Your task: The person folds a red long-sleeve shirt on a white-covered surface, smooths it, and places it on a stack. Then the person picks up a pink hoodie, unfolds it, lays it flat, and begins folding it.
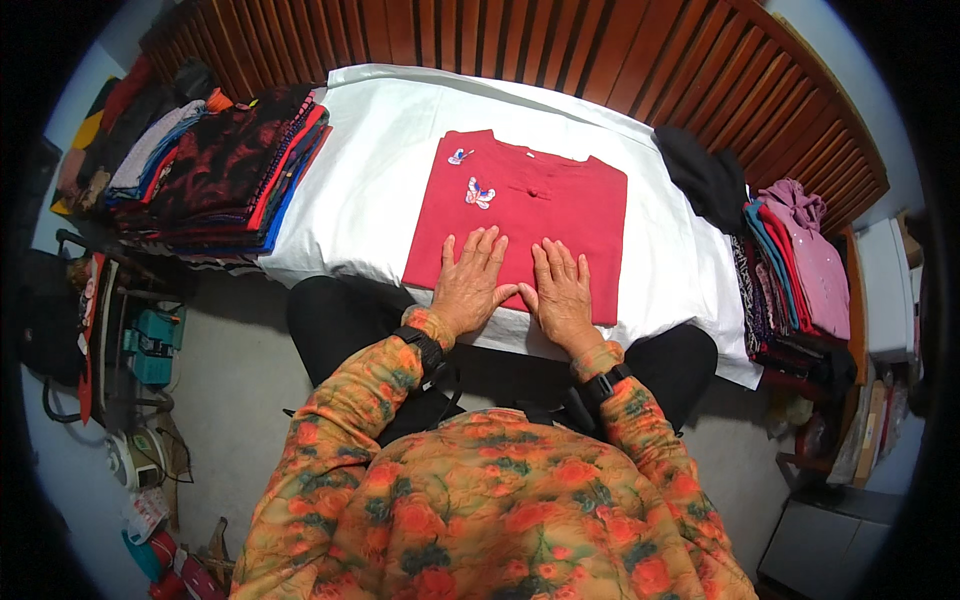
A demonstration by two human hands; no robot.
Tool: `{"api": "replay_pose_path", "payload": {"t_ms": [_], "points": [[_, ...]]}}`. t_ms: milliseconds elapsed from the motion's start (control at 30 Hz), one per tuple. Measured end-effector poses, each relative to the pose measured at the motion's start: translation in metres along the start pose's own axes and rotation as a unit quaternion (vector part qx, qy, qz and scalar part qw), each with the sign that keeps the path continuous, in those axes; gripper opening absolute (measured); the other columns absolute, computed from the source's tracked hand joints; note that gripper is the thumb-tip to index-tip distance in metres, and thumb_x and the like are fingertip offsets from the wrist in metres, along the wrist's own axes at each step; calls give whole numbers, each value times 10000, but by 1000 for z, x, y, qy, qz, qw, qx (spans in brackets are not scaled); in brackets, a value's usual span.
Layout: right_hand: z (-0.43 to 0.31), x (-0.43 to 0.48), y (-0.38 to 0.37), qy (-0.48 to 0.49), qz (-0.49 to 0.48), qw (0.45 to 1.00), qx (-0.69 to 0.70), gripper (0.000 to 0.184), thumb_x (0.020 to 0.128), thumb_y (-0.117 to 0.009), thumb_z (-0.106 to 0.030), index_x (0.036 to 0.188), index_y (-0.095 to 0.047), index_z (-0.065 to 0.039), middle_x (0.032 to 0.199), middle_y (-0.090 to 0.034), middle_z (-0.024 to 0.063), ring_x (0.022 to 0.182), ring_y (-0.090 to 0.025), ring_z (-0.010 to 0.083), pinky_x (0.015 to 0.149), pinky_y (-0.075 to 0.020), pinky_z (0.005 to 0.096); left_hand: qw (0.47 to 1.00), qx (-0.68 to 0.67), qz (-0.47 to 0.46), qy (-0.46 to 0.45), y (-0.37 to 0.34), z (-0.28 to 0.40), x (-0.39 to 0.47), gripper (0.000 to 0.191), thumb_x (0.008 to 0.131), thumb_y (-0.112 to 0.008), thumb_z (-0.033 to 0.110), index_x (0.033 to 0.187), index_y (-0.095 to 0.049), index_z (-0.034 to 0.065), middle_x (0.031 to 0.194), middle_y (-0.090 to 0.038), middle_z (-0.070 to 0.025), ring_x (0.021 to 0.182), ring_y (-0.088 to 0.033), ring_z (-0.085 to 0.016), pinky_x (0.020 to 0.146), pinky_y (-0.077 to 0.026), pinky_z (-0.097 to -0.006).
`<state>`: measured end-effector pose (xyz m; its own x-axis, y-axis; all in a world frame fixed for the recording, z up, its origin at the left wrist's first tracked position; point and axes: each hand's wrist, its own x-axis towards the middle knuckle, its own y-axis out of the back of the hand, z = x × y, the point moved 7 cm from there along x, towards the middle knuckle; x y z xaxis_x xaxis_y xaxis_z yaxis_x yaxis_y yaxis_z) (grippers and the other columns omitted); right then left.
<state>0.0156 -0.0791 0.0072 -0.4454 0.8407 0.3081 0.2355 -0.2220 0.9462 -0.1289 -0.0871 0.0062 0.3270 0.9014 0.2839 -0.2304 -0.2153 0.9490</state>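
Observation:
A folded red garment with embroidered butterflies and a small knot button lies flat on a white cloth. My left hand rests palm down on its lower part, fingers spread. Beside it, my right hand lies palm down on the same fabric, fingers a little apart. The two thumbs come together near the garment's lower edge. Neither hand grips anything. The garment's neckline faces away from me.
A tall stack of folded clothes stands at the left. Another clothes pile sits at the right, with a black cloth behind it. A slatted wooden headboard borders the far side. A teal box is at lower left.

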Motion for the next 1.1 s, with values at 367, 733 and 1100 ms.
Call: {"api": "replay_pose_path", "payload": {"t_ms": [367, 733, 1100], "points": [[19, -16, 8, -7, 5, 1000, 12, 618, 959, -589, -450, 1485, -453, -156, 1533, -409, 97, 1443, -348, 291, 1193, -197, 556, 994, 11, -14, 108, -2, -37, -15, 776, 986, -507, 538, 1567, -278, 77, 1624, -231, -162, 1502, -207, -347, 1188, -113, -604], [52, -36, 8, -72, 42, 996, 13, 557, 983, -567, -391, 1468, -477, -133, 1522, -431, 108, 1444, -353, 301, 1190, -204, 560, 980, 13, -4, 199, -1, -70, -31, 746, 994, -510, 502, 1551, -299, 53, 1618, -242, -166, 1505, -189, -340, 1185, -119, -588], [82, -50, 3, -147, 63, 987, -21, 558, 970, -586, -311, 1450, -455, -58, 1508, -426, 146, 1419, -366, 332, 1180, -252, 542, 956, 31, 12, 291, -1, -104, -48, 731, 1000, -501, 497, 1544, -303, 52, 1607, -271, -152, 1505, -178, -329, 1190, -98, -583]]}}
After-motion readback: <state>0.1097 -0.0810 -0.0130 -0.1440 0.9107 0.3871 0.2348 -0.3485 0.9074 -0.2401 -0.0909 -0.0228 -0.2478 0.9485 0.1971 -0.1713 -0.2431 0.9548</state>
